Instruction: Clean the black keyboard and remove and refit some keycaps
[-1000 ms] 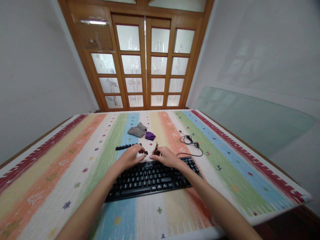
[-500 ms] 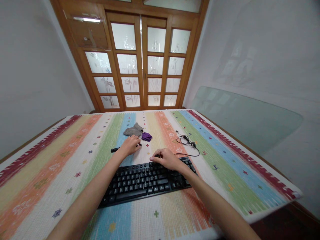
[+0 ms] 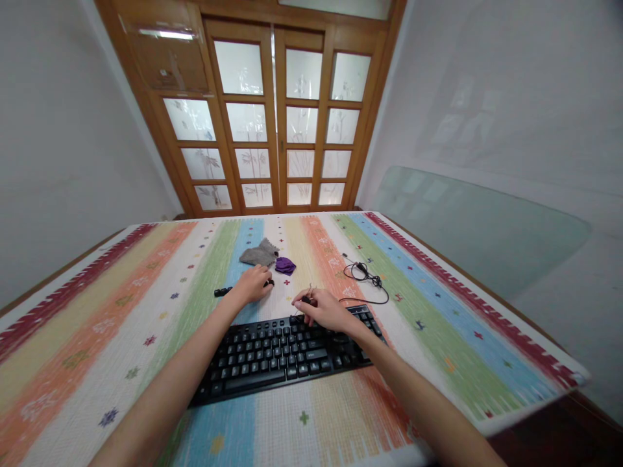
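Observation:
A black keyboard (image 3: 272, 357) lies on the striped cloth in front of me. My right hand (image 3: 324, 310) is closed over its top edge, thumb and fingers pinching a small black piece (image 3: 305, 299) that looks like a keycap. Thin strands show around these fingers, too fine to make out. Farther left, my left hand (image 3: 254, 284) rests low over the cloth with curled fingers; a small black keycap (image 3: 270, 283) shows at its fingertips. Several loose black keycaps (image 3: 222, 292) lie in a short row left of that hand, partly hidden by it.
A grey cloth (image 3: 259, 251) and a crumpled purple cloth (image 3: 285, 266) lie beyond my left hand. The keyboard's coiled cable (image 3: 363, 272) sits at the right. The striped tablecloth (image 3: 438, 324) covers the table, with wooden glass-paned doors (image 3: 280, 130) behind it.
My right hand has lifted and turned slightly, so the small black piece in its pinch shows more clearly. My left hand has shifted only a little.

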A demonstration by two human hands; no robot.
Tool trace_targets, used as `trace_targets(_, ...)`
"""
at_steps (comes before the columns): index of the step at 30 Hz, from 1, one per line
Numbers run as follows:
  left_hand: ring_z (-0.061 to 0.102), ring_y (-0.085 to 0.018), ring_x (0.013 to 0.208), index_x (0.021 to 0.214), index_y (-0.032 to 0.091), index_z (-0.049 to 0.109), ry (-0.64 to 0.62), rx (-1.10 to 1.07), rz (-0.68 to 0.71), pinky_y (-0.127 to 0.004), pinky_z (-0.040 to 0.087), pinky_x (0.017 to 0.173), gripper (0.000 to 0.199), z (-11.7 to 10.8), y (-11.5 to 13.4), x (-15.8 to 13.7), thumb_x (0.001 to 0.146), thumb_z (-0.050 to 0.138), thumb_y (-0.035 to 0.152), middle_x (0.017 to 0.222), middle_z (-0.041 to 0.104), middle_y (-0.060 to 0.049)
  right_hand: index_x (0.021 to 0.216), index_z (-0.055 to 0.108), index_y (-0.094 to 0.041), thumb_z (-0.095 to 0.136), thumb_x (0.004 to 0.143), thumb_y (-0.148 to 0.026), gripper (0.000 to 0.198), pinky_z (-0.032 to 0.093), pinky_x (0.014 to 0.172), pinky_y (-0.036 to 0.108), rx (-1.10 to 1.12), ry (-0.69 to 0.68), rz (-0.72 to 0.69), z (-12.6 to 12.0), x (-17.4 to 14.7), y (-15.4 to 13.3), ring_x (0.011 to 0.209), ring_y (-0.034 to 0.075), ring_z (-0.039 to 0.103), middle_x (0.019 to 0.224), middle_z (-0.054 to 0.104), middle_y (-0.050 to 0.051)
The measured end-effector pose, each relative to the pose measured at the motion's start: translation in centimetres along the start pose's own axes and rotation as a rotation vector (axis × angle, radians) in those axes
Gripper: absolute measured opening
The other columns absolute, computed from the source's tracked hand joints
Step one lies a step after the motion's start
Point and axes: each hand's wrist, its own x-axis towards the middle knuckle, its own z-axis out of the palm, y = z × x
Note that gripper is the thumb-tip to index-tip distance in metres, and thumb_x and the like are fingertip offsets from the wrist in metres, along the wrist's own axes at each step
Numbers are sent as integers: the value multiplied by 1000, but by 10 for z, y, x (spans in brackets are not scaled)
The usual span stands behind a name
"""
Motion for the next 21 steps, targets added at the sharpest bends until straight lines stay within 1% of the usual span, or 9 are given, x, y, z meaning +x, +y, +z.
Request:
trace_targets(5,58,-29,97,90,15,68,6,-6,4,-40,47,84,13,2,-1,0,84,57,20,98,66,-14,86,59,-15,54,85,-16,5,49,51,20,35,-50,29,-2,-1,-5,53,11,63,62,60,-2)
trace_targets(9,57,-29,97,90,16,67,10,-3,2,-40,47,84,13,3,-1,1,84,56,20,98,66,-14,87,57,-16,51,83,-8,11,49,51,19,-6,-82,56,-4,-4,-7,52,11,64,58,61,-3)
trace_targets(14,57,-28,97,90,19,67,18,0,-7,-38,47,84,12,6,-1,2,82,59,21,96,66,-11,89,54,-18,50,86,-12,8,47,48,19,-26,-97,66,-5,-7,-9,48,11,62,55,58,-5)
trace_targets(18,57,-28,97,91,19,66,32,1,-16,-39,47,85,12,2,2,0,82,59,22,97,66,-11,88,58,-18,57,83,-15,6,42,43,19,-101,-52,-1,-7,-7,-6,44,10,56,56,54,-6)
trace_targets(21,56,-28,98,92,18,65,67,-17,-10,-39,46,85,12,-4,7,-4,85,56,23,98,65,-12,86,61,-17,61,84,-21,5,40,44,20,-114,-43,-23,-9,-6,-5,45,10,54,56,54,-5)
